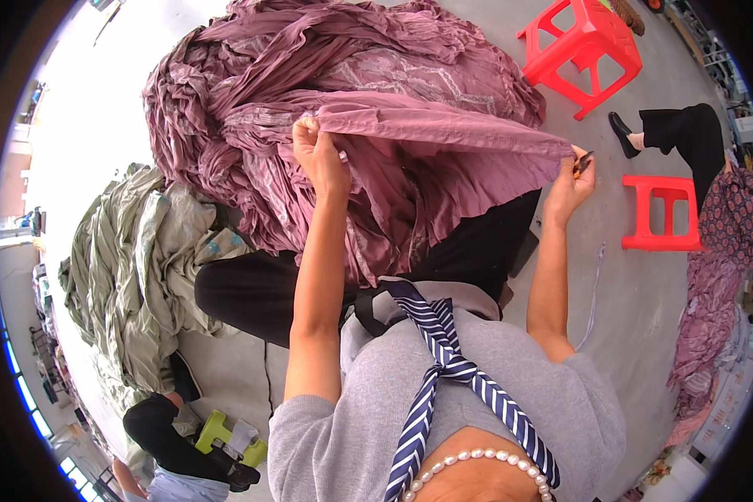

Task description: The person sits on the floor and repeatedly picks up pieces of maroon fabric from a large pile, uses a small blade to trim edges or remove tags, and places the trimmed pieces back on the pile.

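where both hands (443,171) grip, the mauve fabric (443,134) stretches between.

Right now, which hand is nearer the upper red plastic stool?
Right. The right hand grips the mauve fabric's edge just below the upper red stool; the left hand holds the fabric far to the left.

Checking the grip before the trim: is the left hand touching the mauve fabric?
Touching. The head view shows the left hand with its fingers pinching the stretched edge of the mauve fabric.
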A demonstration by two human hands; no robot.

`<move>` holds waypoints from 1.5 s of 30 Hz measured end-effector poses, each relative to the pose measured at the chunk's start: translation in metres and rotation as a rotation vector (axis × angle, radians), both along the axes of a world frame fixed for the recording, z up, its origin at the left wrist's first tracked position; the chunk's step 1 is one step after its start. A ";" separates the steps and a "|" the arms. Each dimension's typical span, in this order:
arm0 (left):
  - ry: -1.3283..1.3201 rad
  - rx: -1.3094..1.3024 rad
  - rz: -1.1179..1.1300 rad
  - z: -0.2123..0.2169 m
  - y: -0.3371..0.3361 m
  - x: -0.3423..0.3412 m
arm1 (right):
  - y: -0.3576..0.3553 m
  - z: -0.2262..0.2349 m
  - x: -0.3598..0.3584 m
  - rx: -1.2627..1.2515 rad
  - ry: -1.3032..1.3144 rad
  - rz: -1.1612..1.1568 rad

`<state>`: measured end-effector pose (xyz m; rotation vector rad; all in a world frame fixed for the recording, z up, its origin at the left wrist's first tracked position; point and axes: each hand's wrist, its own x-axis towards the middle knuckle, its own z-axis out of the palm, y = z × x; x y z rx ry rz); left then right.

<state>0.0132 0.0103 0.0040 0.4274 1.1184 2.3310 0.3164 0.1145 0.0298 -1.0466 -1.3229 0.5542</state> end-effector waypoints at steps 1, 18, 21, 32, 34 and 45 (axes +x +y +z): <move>-0.128 0.061 -0.065 0.001 0.001 0.000 | 0.001 -0.007 0.001 -0.008 -0.032 0.020; -0.900 -0.039 -0.311 0.051 0.003 0.024 | -0.069 0.038 -0.113 0.011 -0.426 0.608; -0.967 -0.031 -0.266 0.049 0.002 0.025 | -0.074 0.030 -0.124 -0.029 -0.248 0.589; -1.080 0.080 -0.400 0.032 -0.003 0.025 | -0.073 0.022 -0.142 0.008 -0.183 0.596; -1.124 0.116 -0.423 0.033 -0.004 0.026 | -0.072 0.022 -0.143 0.011 -0.184 0.592; -1.153 0.328 -0.641 0.030 -0.010 0.020 | -0.073 0.007 -0.136 -0.207 -0.063 0.672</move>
